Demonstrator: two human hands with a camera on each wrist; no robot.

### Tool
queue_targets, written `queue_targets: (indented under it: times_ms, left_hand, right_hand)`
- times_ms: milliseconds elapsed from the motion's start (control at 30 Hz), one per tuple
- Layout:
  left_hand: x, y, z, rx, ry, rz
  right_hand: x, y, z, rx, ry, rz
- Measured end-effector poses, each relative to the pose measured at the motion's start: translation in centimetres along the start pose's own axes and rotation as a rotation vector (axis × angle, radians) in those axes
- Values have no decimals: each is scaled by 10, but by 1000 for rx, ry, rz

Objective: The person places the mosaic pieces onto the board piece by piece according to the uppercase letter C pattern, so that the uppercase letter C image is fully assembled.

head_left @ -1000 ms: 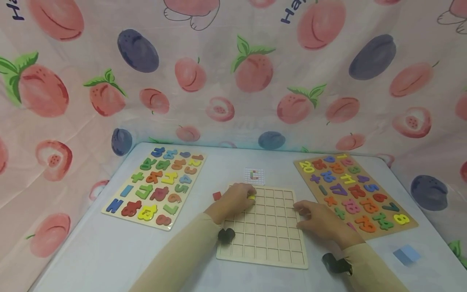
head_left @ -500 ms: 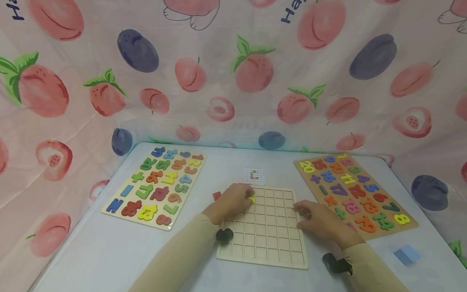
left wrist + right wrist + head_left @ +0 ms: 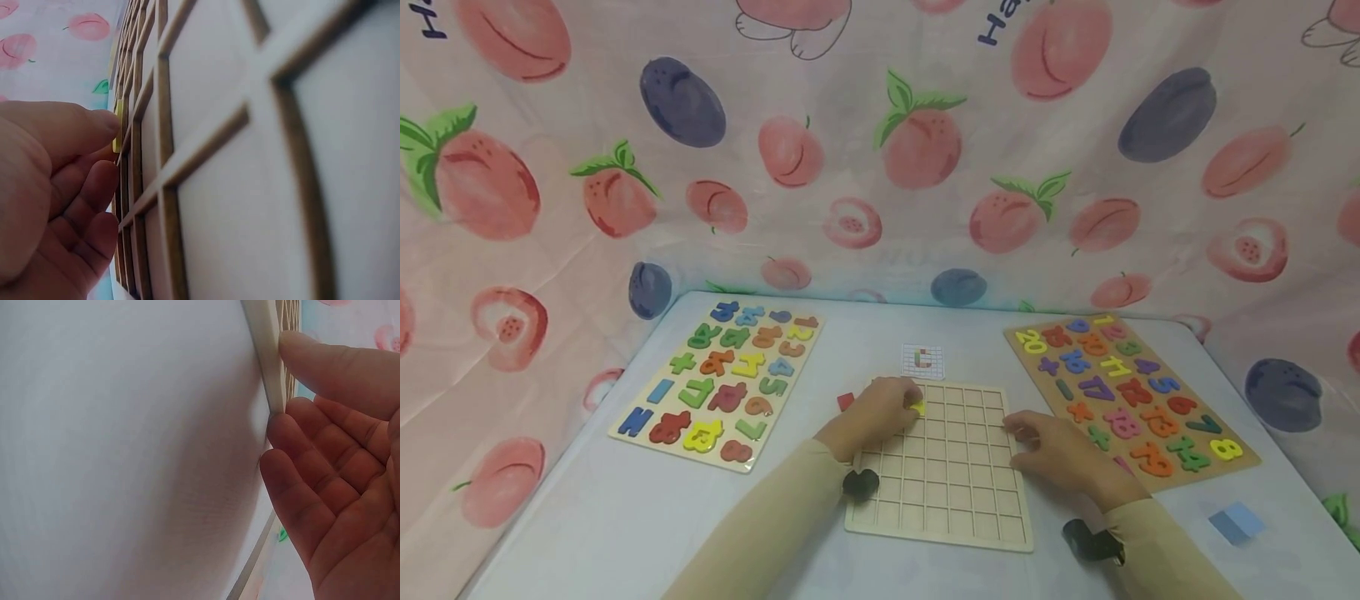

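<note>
A pale wooden grid board [image 3: 942, 540] lies flat in the middle of the table, divided into square cells. At its far left part, my left hand [image 3: 880, 417] pinches a small yellow tile [image 3: 918, 408]; the hand hides the cells around it. In the left wrist view the thumb lies against the yellow tile [image 3: 117, 128], which sits at the board's surface. My right hand [image 3: 1060, 454] touches the board's right edge with thumb and fingers apart. The right wrist view has the thumb on the board's rim [image 3: 273, 369] and loosely bent fingers beside it.
A small card with a coloured grid pattern [image 3: 922, 362] lies behind the board. A red tile [image 3: 846, 402] is left of it, partly hidden. Number puzzle boards stand left [image 3: 747, 463] and right [image 3: 1246, 460]. A light blue item [image 3: 1237, 523] lies front right.
My left hand has shifted very slightly left, baring a little more of the yellow tile. The right hand and the board have stayed in place.
</note>
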State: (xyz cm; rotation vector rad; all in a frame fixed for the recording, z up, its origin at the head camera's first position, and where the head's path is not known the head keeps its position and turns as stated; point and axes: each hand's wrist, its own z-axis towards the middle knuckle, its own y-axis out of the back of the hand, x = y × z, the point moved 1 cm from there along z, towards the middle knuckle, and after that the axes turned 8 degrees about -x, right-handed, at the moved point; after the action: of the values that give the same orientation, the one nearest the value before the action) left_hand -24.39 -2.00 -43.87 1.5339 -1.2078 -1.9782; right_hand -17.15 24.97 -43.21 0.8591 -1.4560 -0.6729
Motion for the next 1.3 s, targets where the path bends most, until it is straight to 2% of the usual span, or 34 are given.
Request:
queue_targets:
  times_ms: [167,400,667,833,1067,1300]
  left_hand:
    - [-2,3,0,7,21,-11]
    - [0,13,-1,-20,16,-31]
    - [13,29,-10,-39,36,-51]
    - [19,42,-20,-54,78,-54]
    - [34,56,-35,-101,66,-10]
    - [50,62,-44,-127,132,29]
  right_hand:
    - [0,0,1,-3,-4,-6]
    - [2,2,-1,11,-1,-2]
    - [4,2,-1,15,-10,-9]
    - [4,2,0,14,-15,-11]
    - [2,1,1,16,-19,-25]
    - [5,3,0,24,-7,-31]
